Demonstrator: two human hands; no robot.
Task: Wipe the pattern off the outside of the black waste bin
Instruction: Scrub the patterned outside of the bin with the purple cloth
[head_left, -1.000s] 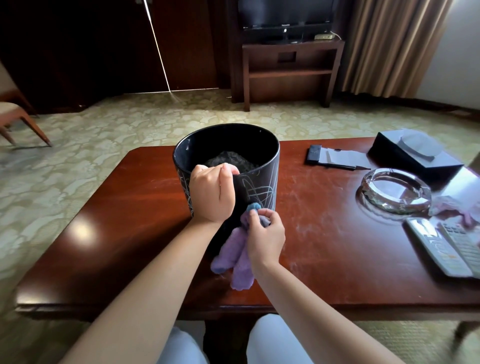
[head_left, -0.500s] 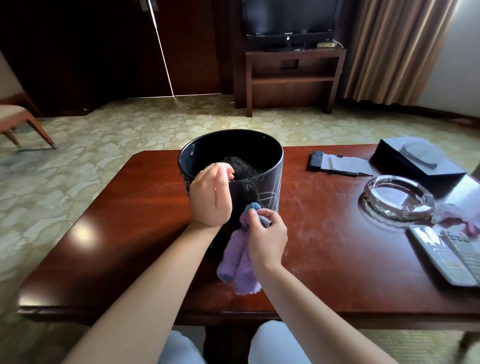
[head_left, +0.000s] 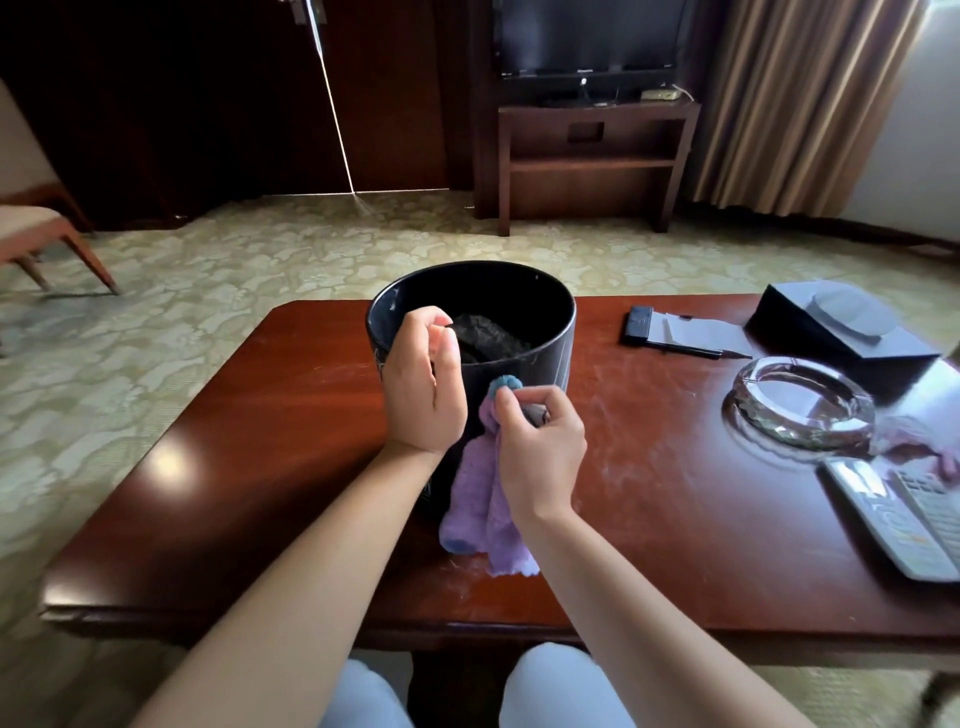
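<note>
The black waste bin (head_left: 519, 291) stands on the dark red wooden table (head_left: 260, 467) in front of me, with a crumpled black bag inside. Faint white lines of the pattern (head_left: 378, 358) show on its left wall. My left hand (head_left: 423, 389) sits at the near rim with its fingers curled over the edge. My right hand (head_left: 540, 441) pinches a purple cloth (head_left: 478, 499) with a blue tip and holds it against the bin's near outside wall. The rest of the cloth hangs down onto the table.
On the table's right side lie a glass ashtray (head_left: 800, 400), two remote controls (head_left: 904, 519), a black tissue box (head_left: 831, 327) and a notepad with a pen (head_left: 675, 332). A TV stand (head_left: 597, 156) is beyond the table, and a chair (head_left: 47, 234) stands at far left.
My right hand has worked the cloth slightly up the bin's wall. The white lines seen on the front right wall earlier barely show now. My left hand stays at the rim.
</note>
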